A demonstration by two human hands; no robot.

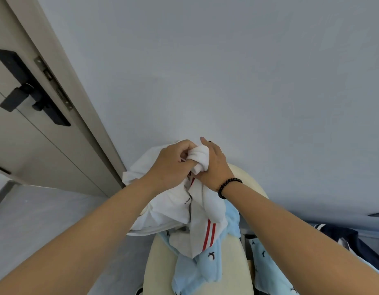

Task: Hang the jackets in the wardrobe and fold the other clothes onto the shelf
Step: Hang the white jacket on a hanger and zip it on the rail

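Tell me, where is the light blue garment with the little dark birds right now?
In the head view, the light blue garment lies low in the middle on the cream chair, under the white garment.
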